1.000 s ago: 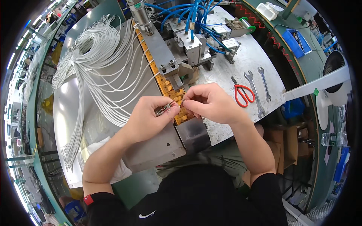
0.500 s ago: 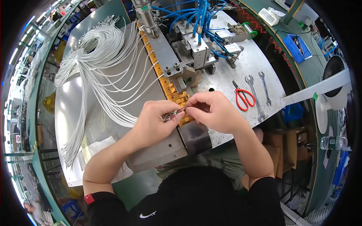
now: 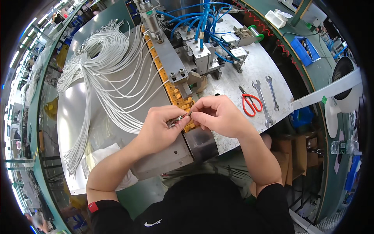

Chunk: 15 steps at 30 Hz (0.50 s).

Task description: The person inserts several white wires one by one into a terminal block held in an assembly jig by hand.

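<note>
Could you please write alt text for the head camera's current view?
A person's left hand holds small metal pieces, close against the right hand, above a row of yellow blocks. White cables lie left; red-handled scissors and two wrenches lie right.

Around the metal-topped table spreads a crowded workshop. Along the table's right side runs a green workbench with a wooden-coloured edge, carrying a blue bin and, farther along, a white container. Just beyond the table's right corner stands a white fan with a dark round grille, and open cardboard boxes sit below that corner. A patch of green floor shows past the table's near edge. Left of the table, a green rail curves along cluttered benches; farther out, bright strip lights line up, and pale glare marks the table's left side.
</note>
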Motion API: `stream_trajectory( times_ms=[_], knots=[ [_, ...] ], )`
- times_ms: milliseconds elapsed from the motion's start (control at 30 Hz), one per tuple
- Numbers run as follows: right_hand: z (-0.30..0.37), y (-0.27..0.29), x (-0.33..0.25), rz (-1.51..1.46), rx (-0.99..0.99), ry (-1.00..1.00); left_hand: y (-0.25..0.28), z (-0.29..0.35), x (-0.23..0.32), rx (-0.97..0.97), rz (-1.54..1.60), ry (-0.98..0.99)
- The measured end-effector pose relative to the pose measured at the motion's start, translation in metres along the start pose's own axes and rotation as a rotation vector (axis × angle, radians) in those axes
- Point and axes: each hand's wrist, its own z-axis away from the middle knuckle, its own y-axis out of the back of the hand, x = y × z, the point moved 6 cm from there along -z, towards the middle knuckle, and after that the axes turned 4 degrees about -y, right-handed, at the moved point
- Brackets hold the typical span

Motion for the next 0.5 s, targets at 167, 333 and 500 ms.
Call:
stream_trajectory(
  times_ms=[167,333,500],
  knots=[
    [0.006,-0.002,-0.01,0.243,0.053,0.148,-0.004,0.002,-0.002,-0.063,0.028,0.061],
    [0.001,-0.005,-0.005,0.141,0.049,0.02,-0.002,0.002,0.0,-0.035,-0.033,0.0],
    [-0.005,-0.002,0.015,-0.279,-0.11,-0.131,-0.006,0.004,-0.002,-0.051,0.174,0.092]
  ],
)
